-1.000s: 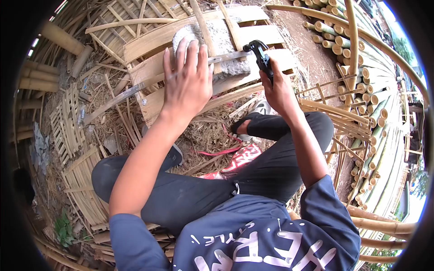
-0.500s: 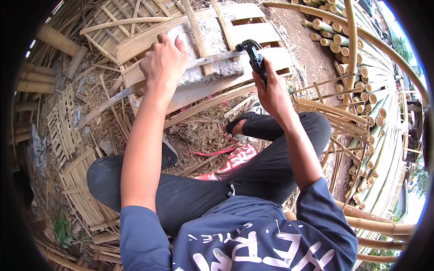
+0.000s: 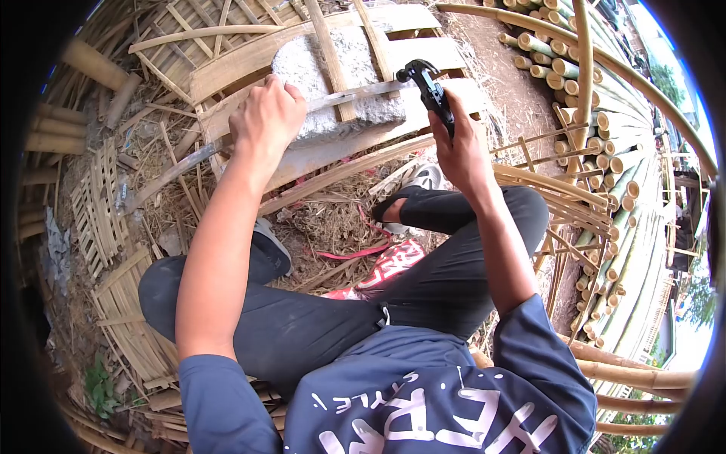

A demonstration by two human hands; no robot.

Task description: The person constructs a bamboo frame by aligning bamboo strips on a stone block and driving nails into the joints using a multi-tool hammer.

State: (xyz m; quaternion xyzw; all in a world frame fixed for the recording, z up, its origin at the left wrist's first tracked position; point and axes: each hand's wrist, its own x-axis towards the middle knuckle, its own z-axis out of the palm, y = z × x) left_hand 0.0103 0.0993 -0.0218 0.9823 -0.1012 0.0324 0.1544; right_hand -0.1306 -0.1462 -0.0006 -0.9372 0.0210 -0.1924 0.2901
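My left hand [image 3: 265, 121] is closed around a long bamboo strip [image 3: 352, 94], its fingers curled with the knuckles up. That strip lies slantwise over a pale, rough concrete block [image 3: 299, 64], crossing an upright bamboo slat [image 3: 327, 53] and a second slat [image 3: 376, 47]. In my right hand [image 3: 465, 151] is a black claw hammer [image 3: 435, 94], gripped by its handle. The hammer's head is right at the strip's right end, by the foot of the second slat.
Under the block is a low platform of wooden boards [image 3: 261, 72]. A woven bamboo panel [image 3: 125, 303] lies at the left. Cut bamboo poles [image 3: 563, 64] are stacked on the right, near a bundle of split strips [image 3: 552, 193]. Pink ribbon [image 3: 352, 256] and shavings litter the ground between my legs.
My left hand has come down a little along the strip, and its fingers look more curled. The hammer has shifted slightly right and down in my right hand.
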